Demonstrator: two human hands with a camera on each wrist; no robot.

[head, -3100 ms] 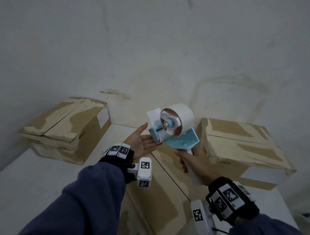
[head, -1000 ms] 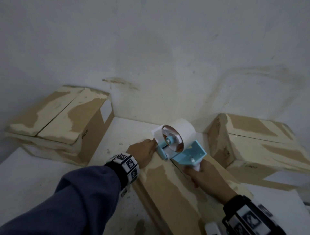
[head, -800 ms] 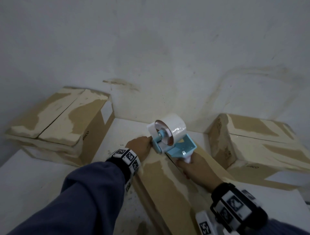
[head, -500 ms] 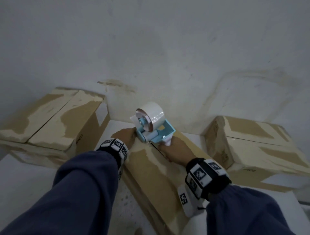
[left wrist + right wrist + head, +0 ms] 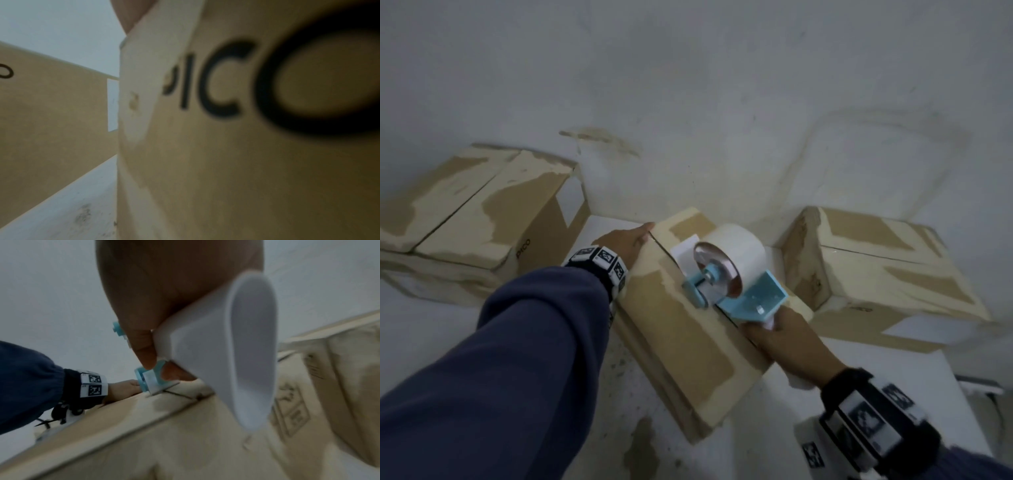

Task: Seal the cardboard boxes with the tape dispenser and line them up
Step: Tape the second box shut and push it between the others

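Note:
The middle cardboard box (image 5: 681,335) lies slanted in front of me, its two top flaps meeting in a dark seam. My left hand (image 5: 635,240) rests flat on the far left corner of its top, fingers straight. My right hand (image 5: 777,330) grips the white handle (image 5: 226,353) of the blue tape dispenser (image 5: 743,301), which carries a white tape roll (image 5: 732,253). The dispenser's front sits on the seam about midway along the box. In the left wrist view the box's printed side (image 5: 246,146) fills the picture.
Another closed box (image 5: 476,219) stands at the far left against the wall and a third box (image 5: 876,267) at the far right. All stand on a white table (image 5: 431,342) in a corner. The table's right edge (image 5: 959,394) is near my right wrist.
The right hand first brought the dispenser to the far end of the box beside the left hand, then drew it back towards me along the seam. The left hand stays on the far corner.

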